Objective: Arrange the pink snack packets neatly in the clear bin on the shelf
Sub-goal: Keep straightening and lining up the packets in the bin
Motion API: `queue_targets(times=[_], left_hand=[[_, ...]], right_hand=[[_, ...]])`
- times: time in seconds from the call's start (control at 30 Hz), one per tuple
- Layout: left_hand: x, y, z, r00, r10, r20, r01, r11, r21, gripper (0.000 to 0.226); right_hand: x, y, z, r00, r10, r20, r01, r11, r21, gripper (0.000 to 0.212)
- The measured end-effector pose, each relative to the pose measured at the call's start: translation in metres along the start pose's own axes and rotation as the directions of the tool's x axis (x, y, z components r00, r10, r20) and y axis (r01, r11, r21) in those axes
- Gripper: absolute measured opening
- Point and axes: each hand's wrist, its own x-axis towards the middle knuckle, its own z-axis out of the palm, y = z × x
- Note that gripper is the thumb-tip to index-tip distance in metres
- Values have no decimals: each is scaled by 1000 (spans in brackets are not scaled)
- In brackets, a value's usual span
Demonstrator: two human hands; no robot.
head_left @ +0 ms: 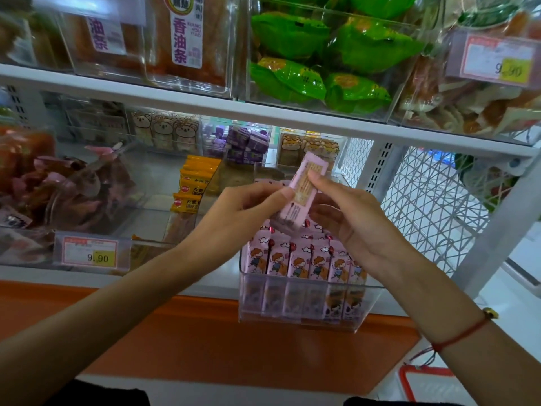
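A clear bin (307, 320) stands at the front edge of the lower shelf, jutting over it. Inside, a row of pink snack packets (304, 262) with a cartoon child stands upright side by side. Above the bin I hold one more pink packet (301, 194), tilted, its back face toward me. My left hand (243, 209) pinches its left edge with thumb and fingers. My right hand (348, 212) holds it from the right, the fingertips on its upper part and the other fingers curled behind it.
Left of the bin are yellow packets (190, 186) and a clear bin of dark pink-wrapped snacks (73, 186) with a 9.90 price tag (90, 253). Purple boxes (246, 145) sit behind. Green packets (322, 60) fill a bin overhead. A white wire mesh panel (433, 206) closes the right side.
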Motion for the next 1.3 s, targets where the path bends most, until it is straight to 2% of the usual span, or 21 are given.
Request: queue_targets(times=[0.1, 0.23, 0.3, 0.37, 0.53, 0.63, 0.73, 0.87, 0.93, 1.03, 1.13, 1.2, 1.3], left_hand=[[0, -2, -1, 999, -49, 23, 49, 999, 1, 25], [4, -6, 2, 971, -233, 57, 235, 971, -33, 34], [5, -7, 2, 965, -253, 64, 256, 965, -50, 24], [6, -9, 1, 970, -239, 51, 242, 969, -60, 27], [5, -12, -4, 998, -67, -21, 67, 998, 13, 31], [4, -11, -8, 998, 35, -55, -24, 980, 197, 45], [4, -14, -12, 992, 117, -53, -90, 926, 367, 39], [4, -22, -19, 980, 174, -100, -120, 907, 404, 38], [3, -23, -22, 975, 194, -110, -134, 904, 406, 40], [2, -22, -22, 965, 237, -109, -170, 889, 426, 37], [3, -21, -19, 937, 323, -132, -221, 842, 493, 34], [3, -19, -17, 907, 394, -145, -247, 780, 575, 36], [3, -15, -16, 891, 431, -143, -276, 765, 582, 42]], right_hand=[[2, 1, 1, 998, 36, -46, -35, 999, 25, 43], [2, 3, 0, 995, 75, -61, -73, 997, 26, 46], [3, 3, 0, 995, 84, -58, -82, 996, 23, 45], [3, 3, 1, 996, 76, -49, -76, 997, 10, 43], [2, 3, 4, 996, -28, -81, 24, 998, -51, 36], [2, 5, 5, 989, -111, -96, 100, 989, -112, 38], [2, 5, 3, 985, -167, -44, 159, 977, -143, 43], [2, 4, 0, 976, -187, 112, 191, 981, -26, 49], [2, 5, -2, 970, -202, 135, 200, 979, 27, 50], [2, 5, 1, 971, -217, 101, 215, 976, 31, 58], [1, 6, 7, 980, -197, 22, 199, 974, -111, 67], [0, 6, 8, 984, -176, 1, 175, 975, -134, 57], [3, 4, 2, 992, -122, 15, 122, 993, -6, 31]])
